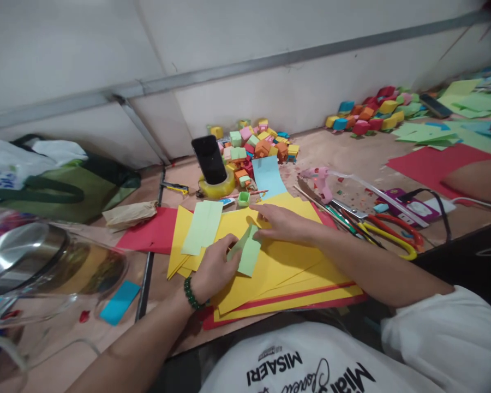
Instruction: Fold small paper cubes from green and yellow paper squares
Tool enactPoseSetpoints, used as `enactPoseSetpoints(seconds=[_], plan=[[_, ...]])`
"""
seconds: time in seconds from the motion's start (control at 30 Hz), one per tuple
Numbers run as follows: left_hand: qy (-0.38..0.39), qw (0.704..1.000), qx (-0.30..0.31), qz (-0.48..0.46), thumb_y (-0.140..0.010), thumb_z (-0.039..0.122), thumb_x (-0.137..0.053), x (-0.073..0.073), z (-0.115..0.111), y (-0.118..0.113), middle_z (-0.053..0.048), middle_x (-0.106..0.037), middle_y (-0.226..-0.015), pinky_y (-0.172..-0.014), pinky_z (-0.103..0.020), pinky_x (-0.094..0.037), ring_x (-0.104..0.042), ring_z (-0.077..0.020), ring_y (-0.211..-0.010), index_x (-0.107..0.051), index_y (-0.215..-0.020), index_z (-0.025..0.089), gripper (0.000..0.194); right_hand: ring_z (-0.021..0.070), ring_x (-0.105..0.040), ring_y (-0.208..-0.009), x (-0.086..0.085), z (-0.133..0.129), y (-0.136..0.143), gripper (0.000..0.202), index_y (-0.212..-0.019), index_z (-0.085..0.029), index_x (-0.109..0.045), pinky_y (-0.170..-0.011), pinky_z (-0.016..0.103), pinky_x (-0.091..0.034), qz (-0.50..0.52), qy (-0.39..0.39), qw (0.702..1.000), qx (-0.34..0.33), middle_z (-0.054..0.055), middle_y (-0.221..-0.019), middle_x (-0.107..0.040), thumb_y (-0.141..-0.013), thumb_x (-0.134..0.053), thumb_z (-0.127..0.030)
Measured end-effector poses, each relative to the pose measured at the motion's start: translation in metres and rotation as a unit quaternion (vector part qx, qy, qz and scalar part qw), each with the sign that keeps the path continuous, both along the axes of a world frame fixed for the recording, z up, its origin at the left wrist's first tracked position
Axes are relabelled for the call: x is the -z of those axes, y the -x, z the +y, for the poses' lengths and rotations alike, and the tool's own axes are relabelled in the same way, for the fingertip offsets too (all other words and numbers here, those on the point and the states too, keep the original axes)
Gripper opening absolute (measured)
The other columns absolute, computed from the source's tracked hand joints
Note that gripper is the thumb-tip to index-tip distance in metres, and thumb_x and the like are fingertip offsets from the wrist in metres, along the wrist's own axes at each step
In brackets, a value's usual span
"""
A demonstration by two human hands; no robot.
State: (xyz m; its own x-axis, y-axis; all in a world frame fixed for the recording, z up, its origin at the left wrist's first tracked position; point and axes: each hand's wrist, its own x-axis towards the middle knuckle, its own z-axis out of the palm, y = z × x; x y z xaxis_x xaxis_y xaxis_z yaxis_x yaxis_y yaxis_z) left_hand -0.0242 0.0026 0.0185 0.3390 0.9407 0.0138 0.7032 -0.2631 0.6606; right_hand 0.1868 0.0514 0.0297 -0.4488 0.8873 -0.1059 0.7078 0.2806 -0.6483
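Observation:
A small light-green paper strip (pixel 250 257) with a raised fold stands over a stack of yellow sheets (pixel 286 262). My left hand (pixel 219 266), with a green bead bracelet at the wrist, is closed on the strip's left side. At the upper right edge of the strip, my right hand (pixel 284 222) grips it by the thumb; its index finger reaches out above. Another pale-green strip (pixel 202 226) lies flat to the left. Just beyond the hands sits a small open green paper box (pixel 244 198).
Behind are a phone (pixel 209 159) propped on a tape roll (pixel 216 184) and a pile of coloured paper cubes (pixel 262 144). Scissors (pixel 387 229) and a pink glue gun (pixel 319 180) lie right. A glass jug (pixel 85 267) lies left. Another person's arm (pixel 477 180) rests at far right.

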Motion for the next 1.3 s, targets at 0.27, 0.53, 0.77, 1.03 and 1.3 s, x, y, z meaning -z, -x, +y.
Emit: enactPoseSetpoints(seconds=[0.27, 0.53, 0.77, 1.03, 1.3], plan=[[0.168, 0.947, -0.055, -0.268, -0.070, 0.037, -0.063, -0.005, 0.001, 0.002, 0.002, -0.054, -0.077, -0.059, -0.024, -0.043, -0.053, -0.0125, -0.066, -0.047, -0.106, 0.018, 0.044, 0.0169, -0.061, -0.076, 0.003, -0.006, 0.014, 0.070, -0.147, -0.017, -0.023, -0.071, 0.029, -0.049, 0.159, -0.035, 0.985, -0.064, 0.004, -0.089, -0.065, -0.083, -0.050, -0.014], [0.197, 0.939, -0.020, -0.282, -0.066, 0.030, -0.061, -0.012, 0.000, -0.001, 0.000, -0.058, -0.077, -0.059, -0.023, -0.044, -0.054, -0.0140, -0.070, -0.056, -0.091, 0.016, 0.029, 0.0211, -0.062, -0.087, 0.000, -0.020, 0.020, 0.082, -0.151, -0.018, -0.014, -0.076, 0.032, -0.046, 0.006, -0.087, 0.985, -0.148, 0.010, -0.107, -0.066, -0.079, -0.054, -0.015], [0.179, 0.954, -0.050, -0.234, -0.068, 0.034, -0.058, -0.004, 0.008, 0.005, 0.007, -0.042, -0.052, -0.051, -0.022, -0.035, -0.044, -0.0101, -0.050, -0.046, -0.067, 0.020, 0.019, 0.0161, -0.059, -0.077, 0.009, 0.000, 0.010, 0.069, -0.145, -0.019, -0.029, -0.074, 0.029, -0.046, 0.083, -0.054, 0.993, -0.072, 0.002, -0.085, -0.066, -0.081, -0.054, -0.012], [-0.076, 0.987, -0.023, 0.143, -0.078, 0.028, -0.052, 0.006, 0.013, 0.013, -0.003, -0.054, -0.072, -0.067, -0.030, -0.041, -0.053, -0.0182, -0.072, -0.043, -0.056, 0.020, 0.025, 0.0239, -0.055, -0.095, 0.010, -0.003, 0.005, 0.018, -0.093, -0.017, -0.063, -0.081, 0.035, -0.045, 0.016, -0.240, 0.957, -0.162, 0.011, -0.096, -0.062, -0.085, -0.062, -0.033], [-0.150, 0.985, -0.005, 0.082, -0.087, 0.027, -0.051, 0.001, 0.007, 0.017, -0.008, -0.064, -0.092, -0.081, -0.037, -0.046, -0.059, -0.0241, -0.091, -0.055, -0.101, 0.017, 0.018, 0.0205, -0.060, -0.091, 0.015, 0.003, 0.006, 0.019, -0.095, -0.017, -0.069, -0.079, 0.031, -0.045, -0.034, -0.109, 0.975, -0.188, 0.008, -0.095, -0.066, -0.083, -0.056, -0.011]])
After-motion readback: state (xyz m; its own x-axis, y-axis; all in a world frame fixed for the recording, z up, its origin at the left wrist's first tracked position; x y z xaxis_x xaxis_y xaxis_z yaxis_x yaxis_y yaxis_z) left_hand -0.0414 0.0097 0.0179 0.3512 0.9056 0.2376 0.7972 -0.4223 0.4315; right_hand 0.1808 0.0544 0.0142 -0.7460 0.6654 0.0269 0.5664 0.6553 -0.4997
